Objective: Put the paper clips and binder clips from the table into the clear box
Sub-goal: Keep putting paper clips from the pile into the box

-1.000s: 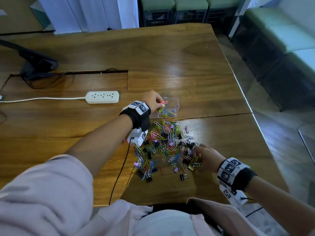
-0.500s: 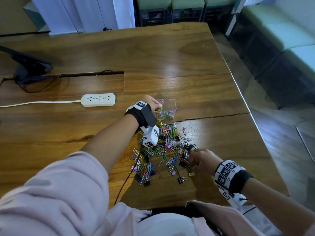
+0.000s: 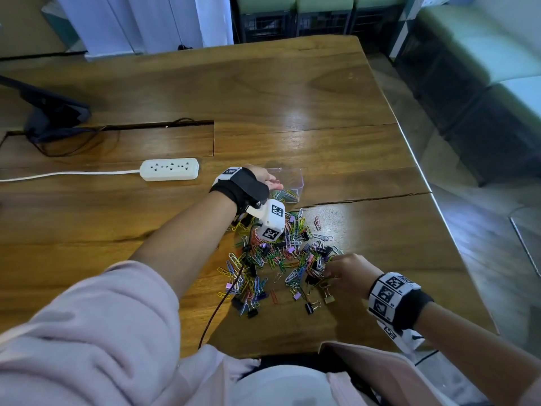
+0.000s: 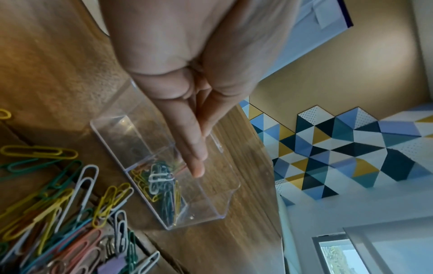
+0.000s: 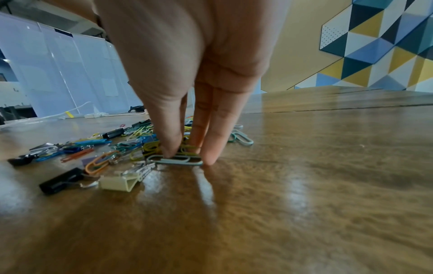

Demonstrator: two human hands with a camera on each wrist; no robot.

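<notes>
Dim, cool light overall, with a pale glare patch on the wooden table (image 3: 345, 159) in the head view and streaky sheen across its grain in the right wrist view. Both wrist views bend strongly at the edges — walls tilt and curve. The left hand (image 4: 187, 77) and right hand (image 5: 187, 74) loom soft and blurred close to the lens, and the right casts a faint shadow on the wood.

Wooden table (image 3: 292, 92): clip pile (image 3: 278, 259), clear box (image 3: 295, 177), power strip (image 3: 169, 169).

Head overhead; wrists close, low.
</notes>
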